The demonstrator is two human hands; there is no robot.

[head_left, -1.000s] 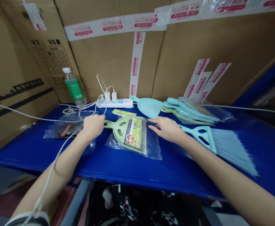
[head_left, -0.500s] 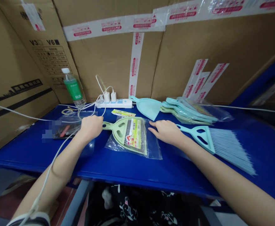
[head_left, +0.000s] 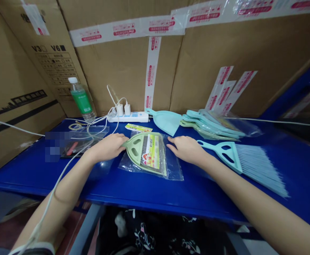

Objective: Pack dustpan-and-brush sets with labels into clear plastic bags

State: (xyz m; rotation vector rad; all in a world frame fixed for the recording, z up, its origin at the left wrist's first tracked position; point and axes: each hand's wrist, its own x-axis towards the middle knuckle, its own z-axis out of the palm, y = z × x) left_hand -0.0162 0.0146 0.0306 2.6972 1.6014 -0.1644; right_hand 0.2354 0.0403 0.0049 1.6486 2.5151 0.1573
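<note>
A pale green dustpan (head_left: 137, 150) with a brush and a colourful label lies partly inside a clear plastic bag (head_left: 174, 168) on the blue table (head_left: 155, 191). My left hand (head_left: 108, 147) is closed round the dustpan's handle at the bag's left side. My right hand (head_left: 188, 148) lies flat with fingers spread on the bag's right edge. A loose teal brush (head_left: 246, 161) rests just right of my right hand.
A stack of teal and green dustpans (head_left: 209, 125) and a single teal dustpan (head_left: 167, 120) lie behind. A white power strip (head_left: 129, 116) with chargers, cables, a green-labelled bottle (head_left: 80, 99) and more clear bags (head_left: 79, 140) sit at the left. Cardboard boxes (head_left: 224, 53) wall the back.
My left hand has moved right along the handle toward the pan, pushing the dustpan a little further into the bag. My right hand has stayed on the bag's right edge.
</note>
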